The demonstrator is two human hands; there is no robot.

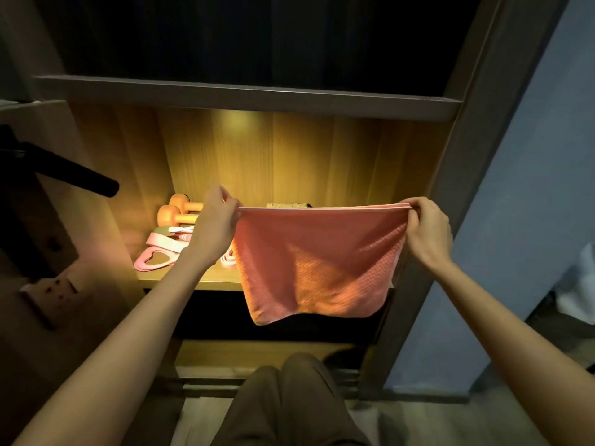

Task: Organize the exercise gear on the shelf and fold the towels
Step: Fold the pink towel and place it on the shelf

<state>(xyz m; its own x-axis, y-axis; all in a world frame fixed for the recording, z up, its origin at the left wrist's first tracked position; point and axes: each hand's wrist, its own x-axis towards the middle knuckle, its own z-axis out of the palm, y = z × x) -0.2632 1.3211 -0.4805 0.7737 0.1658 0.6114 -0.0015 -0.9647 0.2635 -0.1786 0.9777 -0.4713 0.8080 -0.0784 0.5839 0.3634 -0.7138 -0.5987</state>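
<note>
A pink towel (pixel 318 265) hangs doubled over in front of the lit shelf (pixel 193 280), stretched level between my hands. My left hand (pixel 219 217) pinches its top left corner and my right hand (pixel 426 230) pinches its top right corner. On the shelf behind my left forearm lie two orange dumbbells (pixel 175 210), pink resistance bands (pixel 161 243) and a pink heart-shaped grip (pixel 153 260). A light folded item (pixel 286 205) peeks just above the towel's top edge; the towel hides what else lies there.
A dark shelf board (pixel 251 94) runs above the lit compartment. A black handle (pixel 83 178) sticks out at the left, with a wall socket (pixel 54 291) below it. The cabinet's right post (pixel 450 175) meets a blue wall. My knees (pixel 289 397) are below.
</note>
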